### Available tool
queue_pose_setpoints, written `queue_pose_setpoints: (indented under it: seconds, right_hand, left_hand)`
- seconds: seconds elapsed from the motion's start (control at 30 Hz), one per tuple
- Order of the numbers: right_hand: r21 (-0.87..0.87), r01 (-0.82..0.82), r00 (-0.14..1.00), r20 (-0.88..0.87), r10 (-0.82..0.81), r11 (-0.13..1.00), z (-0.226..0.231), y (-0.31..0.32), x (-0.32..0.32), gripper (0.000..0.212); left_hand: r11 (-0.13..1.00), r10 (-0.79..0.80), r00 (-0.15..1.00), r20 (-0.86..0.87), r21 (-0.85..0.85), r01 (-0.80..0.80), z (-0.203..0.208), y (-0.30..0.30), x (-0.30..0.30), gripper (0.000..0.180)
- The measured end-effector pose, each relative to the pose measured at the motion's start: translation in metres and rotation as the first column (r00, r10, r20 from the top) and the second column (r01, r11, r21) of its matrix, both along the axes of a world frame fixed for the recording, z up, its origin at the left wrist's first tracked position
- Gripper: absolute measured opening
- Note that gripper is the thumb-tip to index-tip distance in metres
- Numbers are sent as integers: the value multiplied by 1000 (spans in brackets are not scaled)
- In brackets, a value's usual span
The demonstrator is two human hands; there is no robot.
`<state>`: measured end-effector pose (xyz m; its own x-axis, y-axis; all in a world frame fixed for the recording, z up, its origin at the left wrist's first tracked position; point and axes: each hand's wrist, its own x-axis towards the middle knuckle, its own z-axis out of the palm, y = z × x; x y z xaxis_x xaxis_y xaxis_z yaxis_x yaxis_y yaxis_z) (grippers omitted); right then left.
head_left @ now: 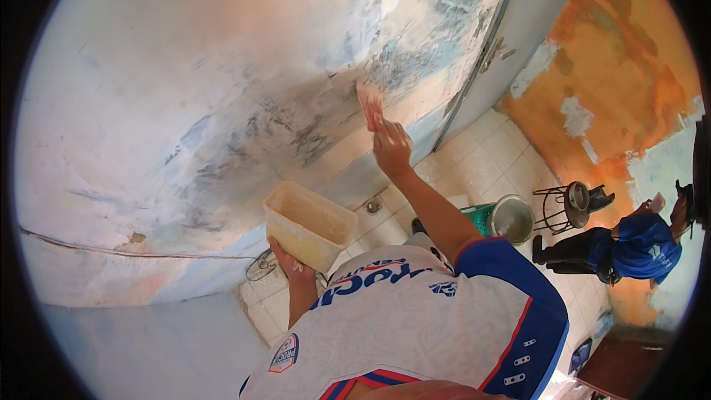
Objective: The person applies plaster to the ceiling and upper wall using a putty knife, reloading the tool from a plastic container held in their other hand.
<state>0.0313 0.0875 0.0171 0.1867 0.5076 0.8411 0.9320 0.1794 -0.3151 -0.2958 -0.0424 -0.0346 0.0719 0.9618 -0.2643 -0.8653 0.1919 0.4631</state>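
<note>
My right hand reaches up to the wall, its fingers closed round a red putty knife smeared with white. The blade's wide end lies at the patchy wall, where pale filler covers some dark and bluish marks. Lower and to the left, my left hand grips a cream plastic tub from beneath and along its side. Whitish residue coats the tub's inner walls; how much lies at its bottom I cannot tell.
At the right, a person in a blue shirt faces an orange, partly filled wall. A bucket and a metal stool stand on the tiled floor. A cable runs along the lower wall. A grey door adjoins it.
</note>
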Motion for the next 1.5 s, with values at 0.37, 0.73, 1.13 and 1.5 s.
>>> queue_pose_setpoints:
  seconds: [0.37,0.73,1.13,1.5]
  right_hand:
    - [-89,442,873,-185,-451,893,125,84,175,24]
    - [40,31,999,7,-31,999,-3,-15,37,21]
    - [269,487,691,463,-555,831,55,56,50,35]
    - [179,375,909,-261,-324,910,119,33,165,25]
  left_hand:
    - [993,-108,993,49,52,105,6,4,21,71]
    - [996,-10,992,124,89,-1,-8,-4,14,77]
    - [988,59,974,-220,150,-26,40,-20,32,75]
    - [998,-43,999,25,46,42,-1,3,27,77]
